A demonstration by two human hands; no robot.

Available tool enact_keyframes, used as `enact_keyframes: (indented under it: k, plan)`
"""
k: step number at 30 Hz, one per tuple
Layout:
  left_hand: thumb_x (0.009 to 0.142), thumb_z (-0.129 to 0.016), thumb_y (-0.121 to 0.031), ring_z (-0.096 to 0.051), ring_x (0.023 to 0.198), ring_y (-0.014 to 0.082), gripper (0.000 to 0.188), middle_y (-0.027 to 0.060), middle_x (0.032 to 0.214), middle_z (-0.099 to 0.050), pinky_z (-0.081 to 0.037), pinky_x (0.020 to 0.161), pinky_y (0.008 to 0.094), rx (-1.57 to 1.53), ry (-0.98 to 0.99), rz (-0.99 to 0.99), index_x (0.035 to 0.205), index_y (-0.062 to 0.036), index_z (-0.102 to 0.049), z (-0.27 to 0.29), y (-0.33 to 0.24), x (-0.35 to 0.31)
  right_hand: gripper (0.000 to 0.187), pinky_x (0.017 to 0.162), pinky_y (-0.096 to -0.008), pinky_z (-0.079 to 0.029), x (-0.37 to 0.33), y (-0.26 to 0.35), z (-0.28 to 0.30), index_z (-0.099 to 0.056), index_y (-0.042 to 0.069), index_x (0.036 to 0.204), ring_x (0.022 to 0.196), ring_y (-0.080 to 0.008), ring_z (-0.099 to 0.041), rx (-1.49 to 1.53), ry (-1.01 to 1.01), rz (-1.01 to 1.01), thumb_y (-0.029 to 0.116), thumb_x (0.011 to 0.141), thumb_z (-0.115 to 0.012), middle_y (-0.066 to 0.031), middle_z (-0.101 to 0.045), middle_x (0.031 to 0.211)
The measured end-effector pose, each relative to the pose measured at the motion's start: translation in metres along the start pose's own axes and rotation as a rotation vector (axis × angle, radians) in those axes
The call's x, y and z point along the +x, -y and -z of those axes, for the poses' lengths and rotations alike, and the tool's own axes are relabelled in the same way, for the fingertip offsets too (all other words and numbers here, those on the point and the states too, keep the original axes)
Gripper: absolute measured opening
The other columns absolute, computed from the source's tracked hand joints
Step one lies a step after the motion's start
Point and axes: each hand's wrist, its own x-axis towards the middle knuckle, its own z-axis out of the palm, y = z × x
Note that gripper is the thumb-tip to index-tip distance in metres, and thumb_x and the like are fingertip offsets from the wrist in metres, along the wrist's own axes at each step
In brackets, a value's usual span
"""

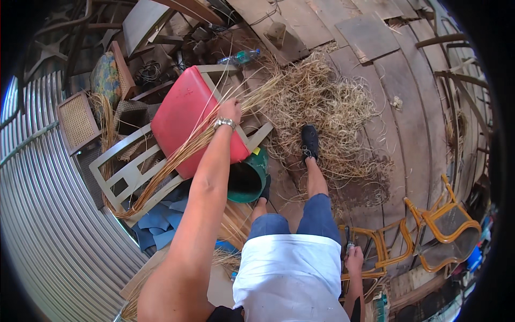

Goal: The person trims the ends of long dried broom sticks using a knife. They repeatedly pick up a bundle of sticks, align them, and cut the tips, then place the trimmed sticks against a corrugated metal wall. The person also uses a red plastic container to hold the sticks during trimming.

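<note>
My left hand (229, 110), with a metal watch on its wrist, is stretched out and shut on a long bundle of pale cane strands (177, 155). The bundle runs down to the left across a red-cushioned chair (182, 115) lying tipped on its side. My right hand (354, 262) hangs low beside my hip, closed around a small grey object, next to an orange rattan chair frame (386, 249). My legs in blue shorts and black shoes stand on the plank floor.
A green bucket (245, 181) lies on its side by my left foot. A loose heap of cane fibre (322, 102) covers the wooden planks ahead. Also here: a plastic bottle (241, 56), a cane-webbed panel (78, 121), blue sheets (158, 222), a corrugated metal wall (48, 225), more rattan frames (445, 225).
</note>
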Motion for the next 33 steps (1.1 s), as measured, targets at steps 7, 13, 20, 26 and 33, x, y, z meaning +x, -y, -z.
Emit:
enact_keyframes:
  k: [7, 13, 20, 26, 33]
  plan:
    - [0.088, -0.052, -0.025, -0.065, 0.094, 0.0329, 0.024, 0.0156, 0.101, -0.067, -0.052, 0.081, 0.045, 0.408, 0.126, 0.019, 0.101, -0.0141, -0.07, -0.012, -0.013, 0.011, 0.026, 0.068, -0.0383, -0.044, -0.01, 0.049, 0.001, -0.052, 0.0, 0.084, 0.071, -0.0263, -0.055, -0.186, -0.002, 0.034, 0.023, 0.096, -0.05, -0.0153, -0.056, 0.075]
    - [0.089, -0.053, -0.022, -0.065, 0.096, 0.0323, 0.023, 0.0146, 0.105, -0.064, -0.054, 0.079, 0.0434, 0.575, 0.108, -0.073, 0.099, -0.0131, -0.071, -0.029, -0.018, 0.022, 0.026, 0.056, -0.034, -0.044, 0.004, 0.042, 0.011, -0.051, 0.003, 0.083, 0.061, -0.0196, -0.055, 0.012, 0.01, -0.132, 0.024, 0.097, -0.05, -0.0097, -0.055, 0.068]
    - [0.087, -0.054, -0.016, -0.065, 0.101, 0.0314, 0.022, 0.0164, 0.11, -0.064, -0.054, 0.083, 0.0418, 0.647, 0.211, -0.036, 0.098, -0.0066, -0.071, -0.03, -0.017, 0.033, 0.025, 0.04, -0.0274, -0.038, 0.004, 0.068, 0.023, -0.047, 0.007, 0.081, 0.044, -0.0111, -0.047, 0.144, 0.038, -0.243, 0.025, 0.098, -0.049, -0.0026, -0.05, 0.057]
    - [0.085, -0.061, -0.022, -0.062, 0.105, 0.0297, 0.022, 0.0151, 0.112, -0.062, -0.052, 0.087, 0.0396, 0.638, 0.271, -0.082, 0.1, -0.0083, -0.07, -0.015, -0.013, 0.03, 0.024, 0.034, -0.0253, -0.032, 0.02, 0.059, 0.016, -0.044, 0.009, 0.082, 0.038, -0.0104, -0.042, 0.15, 0.077, -0.182, 0.026, 0.099, -0.047, -0.0018, -0.048, 0.055]
    - [0.085, -0.059, -0.018, -0.062, 0.106, 0.0297, 0.022, 0.0139, 0.11, -0.064, -0.052, 0.088, 0.0396, 0.682, 0.316, -0.13, 0.101, -0.0071, -0.07, -0.024, 0.004, 0.035, 0.021, 0.037, -0.0263, -0.034, 0.03, 0.12, 0.022, -0.045, 0.007, 0.084, 0.04, -0.0108, -0.042, 0.187, 0.101, -0.185, 0.023, 0.099, -0.047, -0.0029, -0.048, 0.055]
